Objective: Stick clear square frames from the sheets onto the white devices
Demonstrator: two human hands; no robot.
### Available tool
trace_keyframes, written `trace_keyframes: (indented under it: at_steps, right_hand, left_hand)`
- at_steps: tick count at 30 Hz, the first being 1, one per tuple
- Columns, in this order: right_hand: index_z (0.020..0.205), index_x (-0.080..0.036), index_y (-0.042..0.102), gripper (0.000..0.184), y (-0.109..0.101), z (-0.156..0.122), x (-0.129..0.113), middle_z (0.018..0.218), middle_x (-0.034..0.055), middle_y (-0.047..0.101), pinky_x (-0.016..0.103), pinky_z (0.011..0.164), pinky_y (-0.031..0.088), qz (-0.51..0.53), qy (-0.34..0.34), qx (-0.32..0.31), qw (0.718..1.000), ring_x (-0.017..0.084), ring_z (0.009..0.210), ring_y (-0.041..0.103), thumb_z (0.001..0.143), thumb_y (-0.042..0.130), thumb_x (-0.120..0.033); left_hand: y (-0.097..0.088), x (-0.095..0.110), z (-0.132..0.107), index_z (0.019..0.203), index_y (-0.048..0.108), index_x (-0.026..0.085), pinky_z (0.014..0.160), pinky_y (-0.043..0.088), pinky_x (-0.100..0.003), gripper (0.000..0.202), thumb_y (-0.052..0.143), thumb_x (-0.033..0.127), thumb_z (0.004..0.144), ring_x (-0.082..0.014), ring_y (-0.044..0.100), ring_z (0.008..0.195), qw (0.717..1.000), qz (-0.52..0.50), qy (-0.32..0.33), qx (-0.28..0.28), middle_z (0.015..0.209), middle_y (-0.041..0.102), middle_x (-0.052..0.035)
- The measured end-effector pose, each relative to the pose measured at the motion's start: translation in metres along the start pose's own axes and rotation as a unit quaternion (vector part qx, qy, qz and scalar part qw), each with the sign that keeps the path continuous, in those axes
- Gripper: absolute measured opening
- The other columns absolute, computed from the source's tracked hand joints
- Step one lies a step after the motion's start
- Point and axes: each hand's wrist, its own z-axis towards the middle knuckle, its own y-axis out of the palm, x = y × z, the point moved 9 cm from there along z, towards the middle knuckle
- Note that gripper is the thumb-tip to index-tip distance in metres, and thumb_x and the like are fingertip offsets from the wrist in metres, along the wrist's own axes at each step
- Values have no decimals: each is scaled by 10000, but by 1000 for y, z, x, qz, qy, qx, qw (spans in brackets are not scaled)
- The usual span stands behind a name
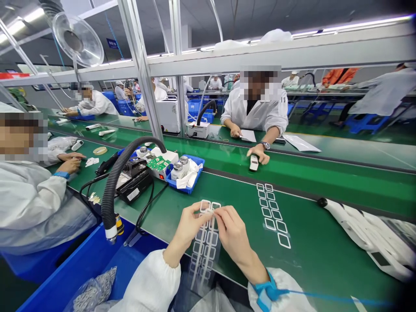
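A clear strip of white square gasket frames (206,242) hangs between my hands over the near edge of the green bench (312,242). My left hand (190,225) pinches its upper end. My right hand (231,232) pinches one frame at the top of the strip, fingertips almost touching the left hand's. A second strip of the same white frames (272,214) lies flat on the bench to the right, untouched. A blue wrist strap (264,292) is on my right wrist.
A black flexible hose (113,186) arches over a black box (134,182) at left, next to a blue tray (185,173) with small bottles. White housings (367,234) lie at right. A blue bin (94,264) stands below. Seated people work opposite and at left.
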Motion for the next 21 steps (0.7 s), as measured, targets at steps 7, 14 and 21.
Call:
trace_keyframes:
  at_steps: [7,14,21]
  right_hand:
    - [907,-161,575,181,6,11,24,850,79,581,336,740,456,-1,17,0,1000,184,819,533,972,408,-138]
    - [876,-180,563,173,-27,-24,30,818,61,567,303,710,445,19,84,-33,996,168,777,545,978,423,-176]
    - [824,-332,707,134,-153,-248,41,778,89,667,367,636,523,-73,352,-61,931,265,746,668,821,597,-410]
  left_hand:
    - [6,2,3,922,734,85,704,493,-268,398,734,449,762,-167,632,742,994,-101,-32,-39,871,699,-123]
    - [-9,-1,59,751,688,64,639,532,-273,172,740,181,635,-194,667,657,984,-154,-43,80,712,691,-113]
    - [-14,21,114,820,643,76,721,576,-294,137,545,59,726,-198,702,733,975,-181,-8,130,725,693,-86]
